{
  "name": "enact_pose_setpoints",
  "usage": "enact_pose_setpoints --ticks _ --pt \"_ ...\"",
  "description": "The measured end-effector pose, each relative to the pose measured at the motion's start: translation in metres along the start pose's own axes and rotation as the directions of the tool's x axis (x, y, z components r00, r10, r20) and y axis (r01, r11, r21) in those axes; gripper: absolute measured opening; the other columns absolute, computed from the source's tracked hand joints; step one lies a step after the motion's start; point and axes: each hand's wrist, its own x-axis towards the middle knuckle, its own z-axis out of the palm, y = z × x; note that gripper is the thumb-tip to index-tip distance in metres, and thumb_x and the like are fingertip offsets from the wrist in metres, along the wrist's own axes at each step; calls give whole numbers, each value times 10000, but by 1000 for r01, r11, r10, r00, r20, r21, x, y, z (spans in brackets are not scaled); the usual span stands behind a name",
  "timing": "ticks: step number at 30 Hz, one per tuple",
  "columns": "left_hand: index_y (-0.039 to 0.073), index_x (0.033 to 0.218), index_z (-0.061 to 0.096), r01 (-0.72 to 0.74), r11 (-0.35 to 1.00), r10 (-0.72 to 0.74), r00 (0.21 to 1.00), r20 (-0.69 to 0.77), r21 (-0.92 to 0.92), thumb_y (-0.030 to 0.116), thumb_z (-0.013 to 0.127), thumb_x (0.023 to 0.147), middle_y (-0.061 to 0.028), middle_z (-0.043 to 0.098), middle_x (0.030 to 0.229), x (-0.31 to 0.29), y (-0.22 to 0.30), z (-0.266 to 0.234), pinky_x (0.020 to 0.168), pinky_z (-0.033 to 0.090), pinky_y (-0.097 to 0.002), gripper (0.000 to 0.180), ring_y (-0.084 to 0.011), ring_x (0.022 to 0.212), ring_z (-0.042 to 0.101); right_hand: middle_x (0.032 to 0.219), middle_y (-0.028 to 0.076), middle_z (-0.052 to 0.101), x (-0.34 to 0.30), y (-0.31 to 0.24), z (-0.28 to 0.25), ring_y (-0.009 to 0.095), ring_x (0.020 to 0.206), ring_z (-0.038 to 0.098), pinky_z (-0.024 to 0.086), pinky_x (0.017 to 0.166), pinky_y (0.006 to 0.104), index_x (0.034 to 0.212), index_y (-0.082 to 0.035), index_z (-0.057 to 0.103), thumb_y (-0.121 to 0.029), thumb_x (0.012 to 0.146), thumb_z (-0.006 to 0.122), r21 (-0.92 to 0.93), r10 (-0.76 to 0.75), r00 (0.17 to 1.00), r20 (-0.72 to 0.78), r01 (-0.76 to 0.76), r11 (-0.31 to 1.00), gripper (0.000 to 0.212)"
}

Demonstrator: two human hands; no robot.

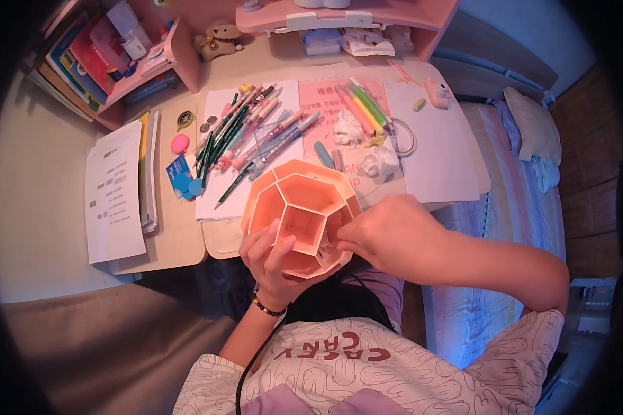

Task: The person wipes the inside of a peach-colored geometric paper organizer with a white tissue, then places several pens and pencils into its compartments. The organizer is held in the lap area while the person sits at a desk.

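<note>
Organizer (pixel 302 220) held in your left hand (pixel 271 266): brace it while your right hand (pixel 389 236) works the right-side compartment (pixel 333 223), can't tell what's pinched.

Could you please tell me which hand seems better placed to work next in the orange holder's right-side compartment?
Probably the right hand: its fingertips are right at that compartment, while the left hand has its grip on the opposite side of the orange holder.
</note>
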Motion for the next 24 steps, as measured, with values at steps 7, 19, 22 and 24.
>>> enact_pose_setpoints --ticks 7,19,22,24 --pt "105 1266 453 4 1000 -4 1000 -26 -7 527 923 547 -133 478 1216 3 0 2 938 425 -458 957 -329 1116 509 678 120 648 13 6 -20 308 668 650 500 598 416 794 -70 693 -159 824 670 53 -81 994 77 77 996 97" --pt "114 1262 459 -12 1000 11 1000 -1 -21 521 925 543 -132 488 1231 1 -6 -3 936 430 -441 949 -331 1122 502 626 57 520 5 -9 0 182 591 591 467 494 321 686 -55 543 -103 679 609 -639 -344 934 -95 208 740 83" --pt "165 1218 518 -18 997 15 999 -39 -72 488 887 628 -98 514 1303 -8 -8 -5 934 436 -404 767 -283 1121 485 612 43 498 2 -15 7 180 573 582 461 486 312 692 -61 532 -97 677 606 -667 -260 966 13 202 717 84" --pt "163 1219 517 -9 997 6 999 -48 -71 488 890 622 -99 515 1301 -5 -8 -3 934 438 -402 776 -287 1121 485 627 60 530 6 -9 11 204 586 603 468 493 329 699 -51 542 -98 689 611 -541 -274 958 -89 185 821 84"
